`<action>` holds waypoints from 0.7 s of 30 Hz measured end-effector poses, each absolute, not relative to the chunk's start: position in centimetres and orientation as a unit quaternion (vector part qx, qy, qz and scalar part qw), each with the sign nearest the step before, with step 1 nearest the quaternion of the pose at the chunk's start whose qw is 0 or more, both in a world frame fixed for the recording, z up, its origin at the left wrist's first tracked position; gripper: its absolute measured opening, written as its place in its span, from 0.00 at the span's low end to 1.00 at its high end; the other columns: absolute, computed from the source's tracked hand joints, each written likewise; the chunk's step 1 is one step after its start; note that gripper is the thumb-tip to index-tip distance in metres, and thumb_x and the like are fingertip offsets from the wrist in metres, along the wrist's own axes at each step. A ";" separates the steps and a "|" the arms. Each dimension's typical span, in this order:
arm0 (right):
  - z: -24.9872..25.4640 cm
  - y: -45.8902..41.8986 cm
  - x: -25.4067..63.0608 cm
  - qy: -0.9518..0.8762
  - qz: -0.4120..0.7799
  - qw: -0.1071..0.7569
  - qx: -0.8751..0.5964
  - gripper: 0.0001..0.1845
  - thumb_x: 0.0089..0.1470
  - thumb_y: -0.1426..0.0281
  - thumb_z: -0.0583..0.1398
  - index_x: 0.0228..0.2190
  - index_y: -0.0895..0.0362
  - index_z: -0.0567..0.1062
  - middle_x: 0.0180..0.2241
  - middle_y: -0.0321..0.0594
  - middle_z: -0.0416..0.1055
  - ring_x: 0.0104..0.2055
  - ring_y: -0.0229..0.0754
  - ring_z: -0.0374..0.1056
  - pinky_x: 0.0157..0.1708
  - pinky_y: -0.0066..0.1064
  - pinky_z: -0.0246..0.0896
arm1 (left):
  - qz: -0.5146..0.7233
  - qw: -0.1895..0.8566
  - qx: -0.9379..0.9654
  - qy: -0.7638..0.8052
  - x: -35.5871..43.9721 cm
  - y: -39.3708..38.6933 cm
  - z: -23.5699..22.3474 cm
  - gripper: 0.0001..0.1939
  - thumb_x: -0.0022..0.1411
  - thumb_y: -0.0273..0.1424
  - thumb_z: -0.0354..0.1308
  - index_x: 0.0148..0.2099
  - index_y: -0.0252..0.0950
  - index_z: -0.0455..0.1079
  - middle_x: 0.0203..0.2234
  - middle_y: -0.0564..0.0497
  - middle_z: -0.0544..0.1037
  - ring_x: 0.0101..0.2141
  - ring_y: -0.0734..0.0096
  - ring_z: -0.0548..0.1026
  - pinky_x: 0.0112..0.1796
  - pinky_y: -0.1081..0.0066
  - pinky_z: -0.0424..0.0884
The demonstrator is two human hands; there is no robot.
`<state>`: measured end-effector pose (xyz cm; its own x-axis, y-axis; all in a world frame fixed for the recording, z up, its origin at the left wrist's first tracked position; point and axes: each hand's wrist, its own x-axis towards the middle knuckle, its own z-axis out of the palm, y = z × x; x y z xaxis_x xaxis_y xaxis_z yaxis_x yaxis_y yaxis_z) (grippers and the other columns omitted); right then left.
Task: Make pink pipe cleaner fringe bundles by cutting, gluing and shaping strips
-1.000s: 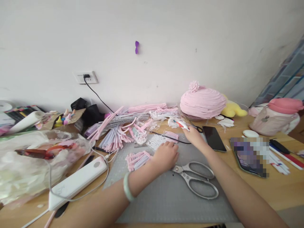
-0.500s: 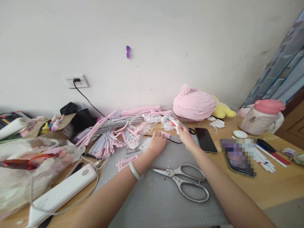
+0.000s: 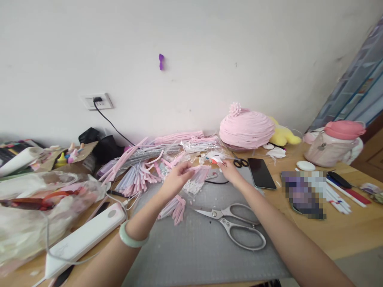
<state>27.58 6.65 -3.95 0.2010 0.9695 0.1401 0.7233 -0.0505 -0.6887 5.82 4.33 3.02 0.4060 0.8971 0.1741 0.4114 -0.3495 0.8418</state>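
Left to right: short pink and lilac fuzzy strips (image 3: 173,209) lie bunched on the grey mat (image 3: 185,255). Left hand (image 3: 178,177): grip closed, thumb to fingers, on a pale-pink strip bundle (image 3: 201,173), slightly blurred, held lengthwise above white pearl beads (image 3: 193,187). White-and-orange tool (image 3: 215,160) beside the bundle's far end; right hand (image 3: 229,170) grip closed on its near end. Open scissors (image 3: 230,223) below.

Versus 0.5 s earlier: left hand shifted left, strip bundle now raised in it, more beads exposed; tool less upright.
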 end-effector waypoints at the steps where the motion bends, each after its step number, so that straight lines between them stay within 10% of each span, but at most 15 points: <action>1: -3.9 6.5 27.4 -0.604 0.181 0.319 -0.707 0.17 0.56 0.66 0.48 0.39 0.62 0.71 0.37 0.49 0.73 0.39 0.45 0.69 0.36 0.31 0.60 | 0.354 0.433 0.709 0.430 5.4 4.0 3.0 0.08 0.54 0.35 0.49 0.27 0.36 0.61 0.20 0.56 0.66 0.25 0.73 0.65 0.29 0.73 0.61; 7: -1.0 3.7 25.2 -0.656 0.118 0.325 -0.671 0.16 0.57 0.64 0.49 0.34 0.59 0.73 0.40 0.50 0.70 0.48 0.48 0.62 0.45 0.35 0.54 | 0.386 0.644 0.540 0.380 3.7 0.8 1.5 0.08 0.51 0.34 0.53 0.26 0.35 0.60 0.19 0.57 0.61 0.20 0.79 0.60 0.24 0.77 0.59; 13: 0.9 1.2 22.1 -0.753 0.390 0.272 -0.455 0.15 0.51 0.59 0.54 0.24 0.57 0.71 0.22 0.33 0.65 0.25 0.36 0.61 0.24 0.25 0.51 | 0.373 0.656 0.514 0.407 3.2 -0.5 0.0 0.13 0.50 0.40 0.56 0.29 0.34 0.63 0.19 0.57 0.63 0.19 0.79 0.62 0.23 0.76 0.60; 21: -0.1 1.0 21.0 -0.719 0.427 0.243 -0.492 0.18 0.49 0.62 0.56 0.14 0.58 0.61 0.15 0.28 0.52 0.19 0.31 0.48 0.21 0.25 0.43 | 0.298 0.562 0.620 0.460 2.6 0.0 -0.6 0.15 0.51 0.42 0.56 0.30 0.33 0.71 0.16 0.57 0.66 0.18 0.78 0.60 0.21 0.76 0.55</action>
